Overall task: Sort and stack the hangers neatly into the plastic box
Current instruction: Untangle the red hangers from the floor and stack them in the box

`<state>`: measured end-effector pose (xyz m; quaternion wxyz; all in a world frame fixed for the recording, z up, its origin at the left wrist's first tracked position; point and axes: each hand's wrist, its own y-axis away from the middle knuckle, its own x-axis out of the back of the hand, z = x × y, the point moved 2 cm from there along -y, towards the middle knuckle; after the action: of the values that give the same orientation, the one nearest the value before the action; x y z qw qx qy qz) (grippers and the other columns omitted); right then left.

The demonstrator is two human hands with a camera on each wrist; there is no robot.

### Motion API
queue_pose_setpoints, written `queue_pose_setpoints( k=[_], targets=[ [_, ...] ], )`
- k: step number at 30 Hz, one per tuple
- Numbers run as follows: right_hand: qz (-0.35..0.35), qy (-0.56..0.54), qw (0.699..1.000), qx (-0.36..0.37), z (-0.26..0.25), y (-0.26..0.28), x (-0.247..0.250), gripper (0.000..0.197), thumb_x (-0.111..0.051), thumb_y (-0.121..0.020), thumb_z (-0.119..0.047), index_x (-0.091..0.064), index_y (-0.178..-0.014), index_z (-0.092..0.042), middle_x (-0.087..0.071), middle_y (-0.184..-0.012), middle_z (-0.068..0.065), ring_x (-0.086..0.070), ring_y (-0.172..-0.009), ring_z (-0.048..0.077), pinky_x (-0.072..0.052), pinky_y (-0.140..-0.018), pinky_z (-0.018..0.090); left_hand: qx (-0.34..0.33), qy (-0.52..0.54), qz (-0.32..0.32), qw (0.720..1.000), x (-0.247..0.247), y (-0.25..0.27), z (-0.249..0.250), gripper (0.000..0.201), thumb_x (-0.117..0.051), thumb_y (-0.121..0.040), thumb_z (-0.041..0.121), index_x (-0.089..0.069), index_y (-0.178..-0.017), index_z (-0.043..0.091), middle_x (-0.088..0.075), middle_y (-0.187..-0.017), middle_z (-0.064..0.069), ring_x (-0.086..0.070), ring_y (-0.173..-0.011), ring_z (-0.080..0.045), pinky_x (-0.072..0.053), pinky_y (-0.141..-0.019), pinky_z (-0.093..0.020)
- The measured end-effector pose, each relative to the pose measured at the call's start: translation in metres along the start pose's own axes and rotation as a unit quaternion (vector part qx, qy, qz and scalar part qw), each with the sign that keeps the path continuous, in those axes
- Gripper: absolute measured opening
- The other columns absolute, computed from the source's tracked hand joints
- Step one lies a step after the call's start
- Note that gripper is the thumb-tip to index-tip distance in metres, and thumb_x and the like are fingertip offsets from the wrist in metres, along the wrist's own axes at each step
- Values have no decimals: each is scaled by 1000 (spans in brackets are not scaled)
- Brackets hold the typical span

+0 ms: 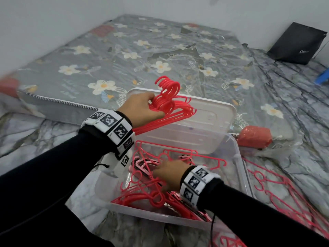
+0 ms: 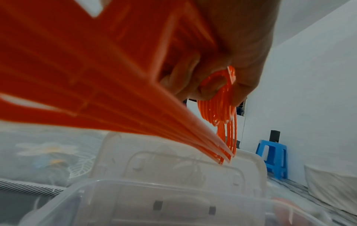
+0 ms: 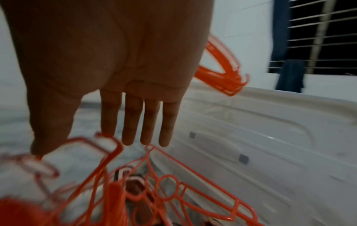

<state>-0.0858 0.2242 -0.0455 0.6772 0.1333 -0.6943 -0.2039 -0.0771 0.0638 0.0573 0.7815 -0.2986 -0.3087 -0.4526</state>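
my left hand (image 1: 140, 107) sits just above the middle of the head view, fingers curled tight round a bundle of red hangers (image 1: 170, 106) near their hooks; the hooks fan up together and blur into each other, so i cannot count them exactly, several at least. the bundle hangs over the raised lid (image 1: 204, 122) of the clear plastic box (image 1: 246, 177), its tips touching or nearly touching the lid in the left wrist view. my right hand (image 1: 170, 175) is lower, right of centre, down inside the box with fingers straight and side by side, holding nothing, their tips at a loose tangle of red hangers (image 1: 147, 191) lying in the box with a paler pink one (image 1: 140, 166) among them. more red hangers (image 1: 277, 189) lie on the marbled floor at the right edge, too overlapped to count. two wristbands (image 1: 114, 129) carry black-and-white square codes. beyond, in the upper half, one floral mattress (image 1: 142, 56), and at upper right one black bag (image 1: 299, 43) with white lettering too blurred to read. one blue stool (image 2: 274, 157) stands by the wall.
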Motion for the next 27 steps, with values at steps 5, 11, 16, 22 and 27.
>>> queue_pose_setpoints(
  k=[5,11,16,22,27],
  targets=[
    [65,36,997,19,-14,-15,6,27,-45,-92,-4,-59,-115,-8,-65,-107,13,-63,-98,33,-50,-70,42,-3,3,-41,999,-2,0,-4,20,-73,-72,36,-54,-68,28,-61,-73,3,-57,-71,-14,-47,-75,-29],
    [202,-159,966,-15,23,2,57,19,-54,-91,-14,-66,-106,-11,-70,-99,12,-63,-94,29,-44,-79,32,-20,-18,31,999,9,-2,-6,29,-79,-68,40,-52,-73,30,-59,-76,7,-51,-65,-3,-36,-63,-23],
    [230,-308,921,-63,67,46,76,12,-59,-87,-4,-68,-94,-8,-71,-78,3,-61,-63,9,-47,-61,15,3,-17,39,999,16,-3,-9,56,-72,-59,68,-59,-87,21,-61,-76,8,-57,-70,-8,-43,-61,-26],
    [239,-379,885,-125,109,95,66,14,-58,-91,-3,-69,-91,-10,-63,-65,3,-60,-58,12,-52,-59,24,0,-24,53,998,21,-5,-12,68,-59,-54,80,-58,-85,20,-60,-73,5,-56,-67,-9,-42,-62,-26],
    [297,-433,840,-136,126,117,61,13,-55,-92,-3,-67,-95,-4,-64,-68,5,-60,-63,8,-48,-61,15,-59,21,-7,998,9,0,-3,48,-66,-58,69,-63,-82,28,-62,-74,13,-58,-69,7,-41,-62,-6]
  ],
)
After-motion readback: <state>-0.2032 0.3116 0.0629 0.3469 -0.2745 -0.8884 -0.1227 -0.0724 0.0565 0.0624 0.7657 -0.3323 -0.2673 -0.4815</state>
